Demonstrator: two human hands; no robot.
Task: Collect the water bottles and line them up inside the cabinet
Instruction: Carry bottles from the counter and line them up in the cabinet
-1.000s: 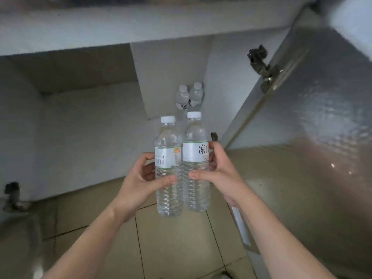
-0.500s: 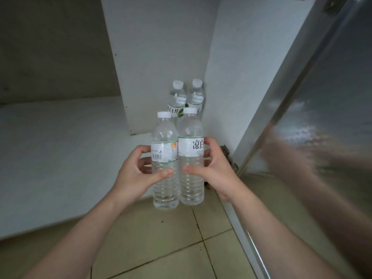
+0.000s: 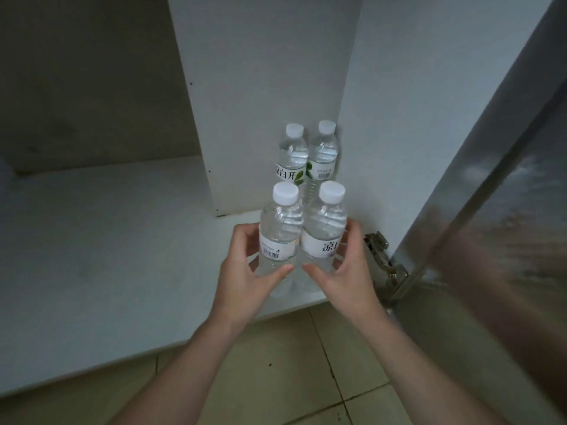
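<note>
Two bottles in your hands at the cabinet point(image 3: 129, 271).
Your left hand point(image 3: 245, 283) grips the left bottle point(image 3: 280, 228), your right hand point(image 3: 346, 277) the right bottle point(image 3: 325, 225); beyond your fingers stand two more bottles point(image 3: 306, 154), seemingly touching.

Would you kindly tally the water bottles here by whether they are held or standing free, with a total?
Held bottles: 2, one in the left hand at, one in the right hand at.
Free-standing bottles at the cabinet back: 2.
Total: 4
</note>
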